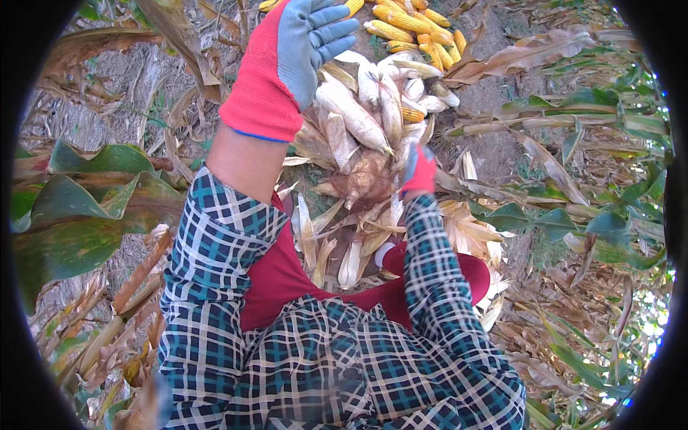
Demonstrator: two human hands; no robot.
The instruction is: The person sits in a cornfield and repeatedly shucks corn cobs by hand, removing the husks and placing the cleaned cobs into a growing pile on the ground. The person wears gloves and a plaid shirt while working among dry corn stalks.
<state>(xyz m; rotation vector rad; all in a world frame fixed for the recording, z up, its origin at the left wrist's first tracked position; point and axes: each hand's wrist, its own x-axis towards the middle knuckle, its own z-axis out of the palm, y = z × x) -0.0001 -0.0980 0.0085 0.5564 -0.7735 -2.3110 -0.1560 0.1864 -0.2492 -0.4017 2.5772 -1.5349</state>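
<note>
My left hand, in a red knit glove with a grey coated palm, is raised at the top, fingers stretched apart and nothing visible in them. A pile of corn ears in pale dry husks lies just right of it and lower. My right hand, in a matching glove, is blurred at the pile's right lower side; its fingers are partly hidden, so any hold is unclear. Between the hands, an ear with brown silk lies at the pile's near end. Husked yellow corn cobs are heaped beyond the pile.
Loose torn husks lie between my legs in red trousers. More husks are heaped beside my right knee. Corn stalks with broad green leaves crowd the left, and fallen stalks and leaves cover the right.
</note>
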